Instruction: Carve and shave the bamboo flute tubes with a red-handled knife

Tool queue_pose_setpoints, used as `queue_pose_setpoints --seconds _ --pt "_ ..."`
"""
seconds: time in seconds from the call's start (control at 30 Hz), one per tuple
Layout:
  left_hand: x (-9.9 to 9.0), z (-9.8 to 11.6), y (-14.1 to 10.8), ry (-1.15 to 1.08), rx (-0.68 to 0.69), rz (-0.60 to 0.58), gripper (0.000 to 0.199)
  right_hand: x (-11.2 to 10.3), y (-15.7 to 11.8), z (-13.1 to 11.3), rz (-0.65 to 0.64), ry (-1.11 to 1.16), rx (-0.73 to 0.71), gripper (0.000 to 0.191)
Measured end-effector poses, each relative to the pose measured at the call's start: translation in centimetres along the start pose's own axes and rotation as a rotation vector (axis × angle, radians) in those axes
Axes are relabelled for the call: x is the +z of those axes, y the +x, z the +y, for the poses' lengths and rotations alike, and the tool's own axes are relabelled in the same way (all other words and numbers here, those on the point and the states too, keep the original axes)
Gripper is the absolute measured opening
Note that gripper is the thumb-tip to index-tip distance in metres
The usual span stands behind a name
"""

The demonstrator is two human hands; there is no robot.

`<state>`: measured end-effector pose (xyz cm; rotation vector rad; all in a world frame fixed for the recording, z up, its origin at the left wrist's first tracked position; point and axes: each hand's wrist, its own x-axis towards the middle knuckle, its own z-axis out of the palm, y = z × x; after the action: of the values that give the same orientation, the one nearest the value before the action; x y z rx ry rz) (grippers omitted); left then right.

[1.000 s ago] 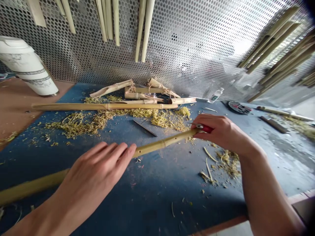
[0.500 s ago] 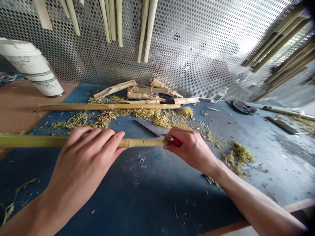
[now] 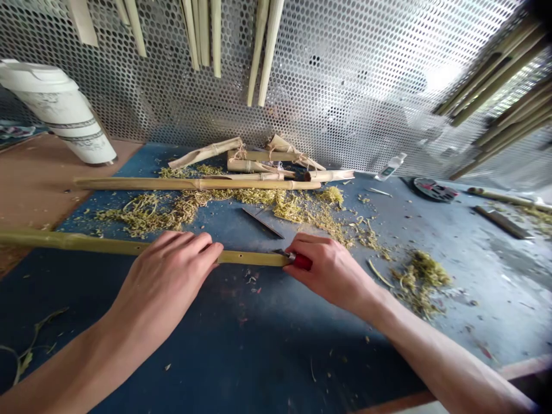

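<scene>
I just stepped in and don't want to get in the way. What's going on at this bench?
A person has the left hand over a long bamboo pole with small holes in it. The right hand grips a red-handled knife at the pole's end. Beyond them, shavings and a loose blade lie on the blue surface, with cut bamboo pieces farther back.

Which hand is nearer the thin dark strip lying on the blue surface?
Right. The right hand, holding the red-handled tool, is just right of the near end of the thin dark strip; the left hand, on the bamboo pole, is farther off, leftward.
</scene>
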<state>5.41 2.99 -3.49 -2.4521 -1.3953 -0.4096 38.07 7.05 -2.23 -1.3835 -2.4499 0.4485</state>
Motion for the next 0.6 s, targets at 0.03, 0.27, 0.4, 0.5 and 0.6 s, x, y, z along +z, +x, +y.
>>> queue_pose_setpoints --seconds 0.03,0.27,0.4,0.5,0.6 --pt "0.1 -0.2 0.0 -0.001 -0.006 -0.011 0.032 -0.5 0.0 0.4 -0.012 0.012 -0.004 0.021" --pt "1.6 -1.2 0.0 -0.139 0.010 -0.038 0.031 0.0 0.1 1.2 -0.018 0.150 -0.036 0.045" --pt "2.2 -0.9 -0.1 -0.296 0.016 -0.022 0.035 1.3 0.3 0.0 -0.025 0.219 -0.067 0.036" --pt "2.6 -1.0 -0.3 -0.361 -0.005 -0.027 0.039 0.6 0.4 0.4 0.010 0.258 -0.034 0.030" --pt "3.1 -1.4 -0.3 -0.443 -0.031 -0.031 0.039 -0.8 0.3 1.3 0.054 0.276 0.053 0.034"
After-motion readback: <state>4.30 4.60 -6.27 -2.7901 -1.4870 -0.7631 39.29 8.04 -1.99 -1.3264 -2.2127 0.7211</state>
